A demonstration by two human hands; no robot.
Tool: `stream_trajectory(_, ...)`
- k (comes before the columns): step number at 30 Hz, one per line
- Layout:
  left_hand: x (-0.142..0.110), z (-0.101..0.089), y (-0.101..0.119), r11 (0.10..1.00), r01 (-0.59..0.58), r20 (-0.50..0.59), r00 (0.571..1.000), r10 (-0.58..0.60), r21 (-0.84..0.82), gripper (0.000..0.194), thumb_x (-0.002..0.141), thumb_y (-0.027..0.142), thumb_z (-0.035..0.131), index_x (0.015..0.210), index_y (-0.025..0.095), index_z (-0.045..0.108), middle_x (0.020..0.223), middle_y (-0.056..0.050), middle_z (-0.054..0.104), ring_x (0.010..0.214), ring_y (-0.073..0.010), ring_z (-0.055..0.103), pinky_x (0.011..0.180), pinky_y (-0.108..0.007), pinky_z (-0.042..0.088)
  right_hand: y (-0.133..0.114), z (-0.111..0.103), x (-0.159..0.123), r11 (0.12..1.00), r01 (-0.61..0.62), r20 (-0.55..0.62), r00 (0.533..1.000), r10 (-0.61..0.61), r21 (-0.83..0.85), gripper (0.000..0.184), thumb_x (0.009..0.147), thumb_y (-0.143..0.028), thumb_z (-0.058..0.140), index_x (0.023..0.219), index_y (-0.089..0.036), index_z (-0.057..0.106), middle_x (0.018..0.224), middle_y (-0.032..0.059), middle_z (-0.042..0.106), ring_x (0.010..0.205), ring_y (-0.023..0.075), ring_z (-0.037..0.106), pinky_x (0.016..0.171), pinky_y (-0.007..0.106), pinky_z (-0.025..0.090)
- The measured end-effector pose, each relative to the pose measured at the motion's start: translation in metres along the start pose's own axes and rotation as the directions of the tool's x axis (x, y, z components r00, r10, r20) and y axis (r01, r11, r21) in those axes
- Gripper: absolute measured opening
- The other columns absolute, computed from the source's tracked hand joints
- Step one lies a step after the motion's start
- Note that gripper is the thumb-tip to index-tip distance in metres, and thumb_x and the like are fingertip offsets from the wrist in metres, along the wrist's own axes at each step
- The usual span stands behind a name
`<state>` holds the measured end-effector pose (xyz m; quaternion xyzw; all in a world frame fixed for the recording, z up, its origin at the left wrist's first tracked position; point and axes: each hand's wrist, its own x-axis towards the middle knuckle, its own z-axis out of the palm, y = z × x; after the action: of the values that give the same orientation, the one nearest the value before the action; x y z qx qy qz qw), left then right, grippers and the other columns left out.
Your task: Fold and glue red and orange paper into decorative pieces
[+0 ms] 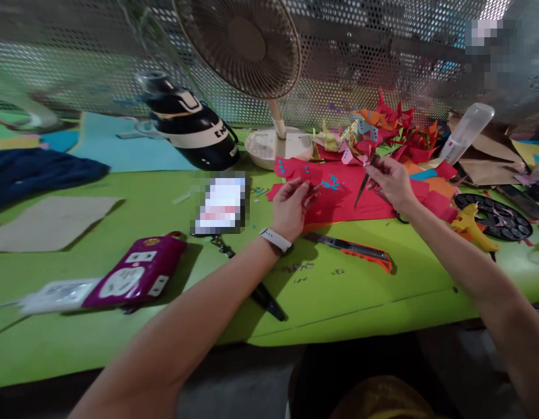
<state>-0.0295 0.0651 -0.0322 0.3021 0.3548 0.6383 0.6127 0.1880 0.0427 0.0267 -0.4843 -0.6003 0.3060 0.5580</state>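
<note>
Gripping a dark pointed tool with the right hand on my remote end, tip angled down over the red paper. Can't make out from here exactly what kind of tool it is. The left hand is at the left edge of that paper, fingers curled in toward the thumb, and honestly I can't tell if anything tiny is pinched in there. There's a pale wristband on that arm.

The red paper lies toward the far side of the green table, between my two hands, with a little scatter of blue bits on it and a few more near its far left corner. Just on the near side of it I've got an orange utility knife lying flat.

Far side, behind the paper: a messy heap of folded paper pieces, mostly red and orange, with a fan and a tilted-looking black flask to its left. Over on the right I see a yellow tool beside a round black tray. Left side has a phone, blurred out, and a purple power strip nearer me.
</note>
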Motion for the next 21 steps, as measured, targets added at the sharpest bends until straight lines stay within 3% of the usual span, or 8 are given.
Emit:
stream_trajectory(4, 0.002, -0.001, 0.002, 1.0, -0.002, -0.052, 0.999, 0.001, -0.024, 0.014, 0.076, 0.009, 0.069, 0.08, 0.019, 0.06, 0.075, 0.001, 0.07, 0.076, -0.0147, 0.073, 0.071, -0.024, 0.059, 0.006, 0.001, 0.002, 0.963, -0.004, 0.174, 0.983, 0.053, -0.271, 0.021, 0.077, -0.032, 0.07, 0.066, -0.02, 0.056, 0.054, -0.0043, 0.056, 0.046, 0.0108, 0.055, 0.047, 0.024, 0.044)
stream_trajectory(6, 0.002, -0.001, 0.002, 1.0, 0.002, -0.063, 0.998, -0.004, -0.028, 0.015, 0.075, 0.01, 0.07, 0.081, 0.02, 0.06, 0.075, 0.001, 0.071, 0.075, -0.0146, 0.074, 0.07, -0.024, 0.059, 0.005, 0.001, 0.008, 0.95, -0.016, 0.216, 0.973, 0.087, -0.313, 0.024, 0.076, -0.033, 0.071, 0.064, -0.02, 0.056, 0.052, -0.0032, 0.058, 0.046, 0.0119, 0.056, 0.048, 0.025, 0.044)
stream_trajectory(9, 0.003, -0.002, 0.001, 0.999, 0.01, -0.067, 0.998, -0.012, -0.033, 0.015, 0.076, 0.01, 0.07, 0.082, 0.02, 0.06, 0.078, 0.0, 0.071, 0.077, -0.0151, 0.074, 0.072, -0.025, 0.059, 0.01, 0.01, 0.025, 0.987, -0.1, 0.081, 0.991, 0.111, -0.122, 0.03, 0.081, -0.04, 0.068, 0.063, -0.021, 0.053, 0.054, -0.0018, 0.06, 0.048, 0.0135, 0.059, 0.051, 0.026, 0.047)
stream_trajectory(11, 0.004, -0.003, 0.001, 0.999, 0.018, -0.069, 0.997, -0.02, -0.038, 0.015, 0.077, 0.011, 0.069, 0.083, 0.02, 0.06, 0.081, 0.0, 0.072, 0.08, -0.0154, 0.074, 0.074, -0.026, 0.059, 0.021, 0.023, 0.042, 0.961, -0.241, -0.064, 0.966, 0.25, 0.133, 0.028, 0.088, -0.042, 0.059, 0.069, -0.022, 0.053, 0.058, -0.0016, 0.061, 0.053, 0.0142, 0.062, 0.054, 0.027, 0.049)
stream_trajectory(12, 0.005, -0.004, 0.0, 0.999, 0.018, -0.072, 0.997, -0.021, -0.041, 0.015, 0.077, 0.011, 0.07, 0.083, 0.02, 0.06, 0.082, 0.0, 0.072, 0.081, -0.0154, 0.074, 0.075, -0.027, 0.058, 0.027, 0.031, 0.05, 0.905, -0.329, -0.085, 0.928, 0.363, 0.269, 0.027, 0.091, -0.042, 0.056, 0.072, -0.023, 0.053, 0.06, -0.0015, 0.063, 0.056, 0.0143, 0.065, 0.056, 0.027, 0.05)
stream_trajectory(14, 0.006, -0.007, -0.001, 0.999, 0.011, -0.076, 0.997, -0.015, -0.045, 0.017, 0.075, 0.013, 0.072, 0.084, 0.021, 0.06, 0.083, 0.0, 0.072, 0.082, -0.0153, 0.074, 0.077, -0.027, 0.058, 0.041, 0.05, 0.066, 0.767, -0.455, -0.049, 0.846, 0.531, 0.453, 0.029, 0.095, -0.042, 0.049, 0.074, -0.023, 0.053, 0.062, -0.0004, 0.064, 0.061, 0.0145, 0.067, 0.061, 0.027, 0.053)
stream_trajectory(15, 0.006, -0.007, -0.001, 0.999, 0.006, -0.077, 0.997, -0.01, -0.045, 0.018, 0.075, 0.014, 0.074, 0.084, 0.021, 0.06, 0.083, 0.0, 0.072, 0.082, -0.0152, 0.074, 0.077, -0.027, 0.058, 0.048, 0.06, 0.073, 0.72, -0.475, -0.022, 0.827, 0.561, 0.506, 0.029, 0.095, -0.043, 0.048, 0.075, -0.023, 0.053, 0.064, -0.0002, 0.065, 0.064, 0.0144, 0.068, 0.063, 0.027, 0.054)
stream_trajectory(21, 0.005, -0.008, 0.001, 0.996, 0.02, -0.1, 0.995, -0.028, -0.082, 0.014, 0.077, 0.012, 0.07, 0.085, 0.019, 0.061, 0.081, -0.001, 0.072, 0.08, -0.0141, 0.073, 0.078, -0.026, 0.056, 0.067, 0.109, 0.1, 0.598, -0.496, 0.032, 0.786, 0.618, 0.629, 0.022, 0.096, -0.038, 0.05, 0.079, -0.023, 0.05, 0.066, -0.0033, 0.063, 0.066, 0.0127, 0.067, 0.068, 0.026, 0.055)
